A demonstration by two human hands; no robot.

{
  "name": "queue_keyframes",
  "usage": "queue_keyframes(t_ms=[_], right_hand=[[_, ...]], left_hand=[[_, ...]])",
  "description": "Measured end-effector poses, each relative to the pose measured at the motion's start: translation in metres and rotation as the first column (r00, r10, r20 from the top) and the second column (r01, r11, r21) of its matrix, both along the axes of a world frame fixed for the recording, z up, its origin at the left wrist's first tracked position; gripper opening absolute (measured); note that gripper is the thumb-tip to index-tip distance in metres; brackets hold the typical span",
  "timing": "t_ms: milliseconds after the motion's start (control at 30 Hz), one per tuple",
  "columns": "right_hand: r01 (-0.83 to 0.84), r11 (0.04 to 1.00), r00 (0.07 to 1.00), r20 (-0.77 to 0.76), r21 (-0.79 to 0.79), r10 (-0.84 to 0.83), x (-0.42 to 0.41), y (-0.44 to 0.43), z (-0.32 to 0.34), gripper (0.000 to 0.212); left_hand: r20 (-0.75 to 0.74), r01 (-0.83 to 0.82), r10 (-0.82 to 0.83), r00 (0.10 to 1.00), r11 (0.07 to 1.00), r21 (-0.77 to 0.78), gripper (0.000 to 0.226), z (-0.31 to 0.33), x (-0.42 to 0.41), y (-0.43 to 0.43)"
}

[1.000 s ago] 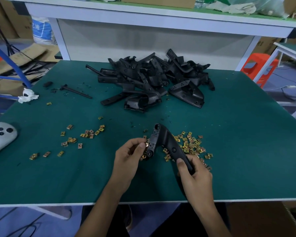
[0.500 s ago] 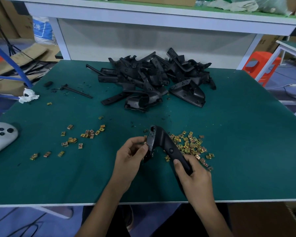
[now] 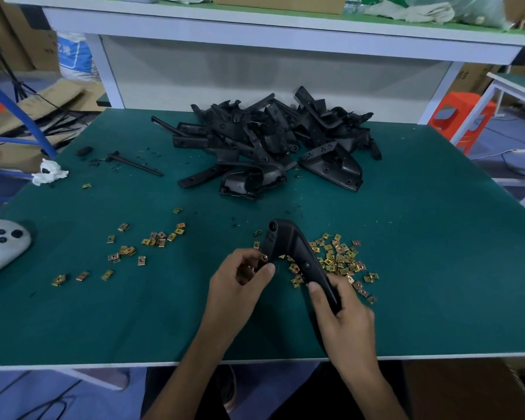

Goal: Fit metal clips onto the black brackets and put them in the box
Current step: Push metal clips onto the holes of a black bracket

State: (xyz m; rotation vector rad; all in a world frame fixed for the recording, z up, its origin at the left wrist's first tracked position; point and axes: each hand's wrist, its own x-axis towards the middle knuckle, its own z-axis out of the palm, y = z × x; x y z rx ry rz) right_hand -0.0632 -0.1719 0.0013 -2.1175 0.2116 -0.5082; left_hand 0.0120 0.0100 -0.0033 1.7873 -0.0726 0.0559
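My right hand [image 3: 343, 322] grips the lower end of a curved black bracket [image 3: 294, 250] held just above the green table. My left hand [image 3: 240, 283] pinches a small brass-coloured metal clip [image 3: 265, 257] against the bracket's inner edge near its bend. A heap of loose clips [image 3: 340, 259] lies under and to the right of the bracket. More clips [image 3: 152, 241] are scattered to the left. A pile of black brackets [image 3: 273, 144] sits at the back middle of the table. A brown cardboard box [image 3: 467, 389] shows below the table's front edge at the right.
A grey device [image 3: 0, 247] lies at the table's left edge. A thin black rod [image 3: 137, 165] and crumpled white paper [image 3: 47, 174] lie at the back left. A white shelf [image 3: 255, 31] rises behind the table. An orange stool [image 3: 464, 116] stands at the right.
The bracket has tilted slightly and my left hand's fingers have shifted along its inner edge, where a clip now shows at my fingertips. My right hand holds its grip.
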Motion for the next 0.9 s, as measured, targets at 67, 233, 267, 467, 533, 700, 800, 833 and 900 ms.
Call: queue_keyframes(t_ms=[67, 233, 267, 467, 533, 700, 800, 833, 900], right_hand=[[0.009, 1.0, 1.0, 0.003, 0.017, -0.009, 0.0, 0.0, 0.0, 0.023], [0.086, 0.99, 0.996, -0.012, 0.114, -0.085, 0.005, -0.006, -0.004, 0.011], [0.096, 0.988, 0.995, -0.015, 0.122, -0.095, 0.005, -0.007, -0.005, 0.01], [0.092, 0.984, 0.996, -0.008, 0.152, -0.092, 0.006, -0.005, -0.003, 0.02], [0.09, 0.984, 0.996, -0.007, 0.152, -0.09, 0.006, -0.005, -0.002, 0.024], [0.077, 0.987, 0.997, -0.021, 0.138, -0.075, 0.006, -0.006, -0.004, 0.019], [0.068, 0.986, 0.998, -0.013, 0.153, -0.067, 0.006, -0.005, -0.002, 0.025], [0.068, 0.986, 0.998, -0.009, 0.154, -0.067, 0.005, -0.005, -0.001, 0.028], [0.068, 0.986, 0.998, -0.011, 0.152, -0.067, 0.005, -0.004, 0.0, 0.028]], left_hand=[[0.026, 0.002, -0.001, 1.0, 1.0, -0.01, 0.018, 0.002, 0.0, 0.0], [0.123, -0.084, 0.063, 0.99, 0.981, 0.176, 0.023, 0.008, 0.01, 0.0], [0.162, -0.098, 0.054, 0.985, 0.957, 0.274, 0.027, 0.009, 0.015, 0.001], [0.188, -0.049, -0.083, 0.979, 0.796, 0.603, 0.036, 0.013, 0.041, 0.005], [0.157, -0.043, -0.067, 0.985, 0.795, 0.605, 0.033, 0.014, 0.044, 0.003], [0.141, -0.056, -0.038, 0.989, 0.795, 0.604, 0.022, 0.011, 0.048, 0.005], [0.196, -0.094, -0.039, 0.98, 0.777, 0.622, 0.023, 0.009, 0.047, 0.005], [0.212, -0.11, -0.032, 0.977, 0.774, 0.623, 0.023, 0.009, 0.046, 0.004], [0.213, -0.121, -0.001, 0.977, 0.821, 0.557, 0.02, 0.01, 0.043, 0.003]])
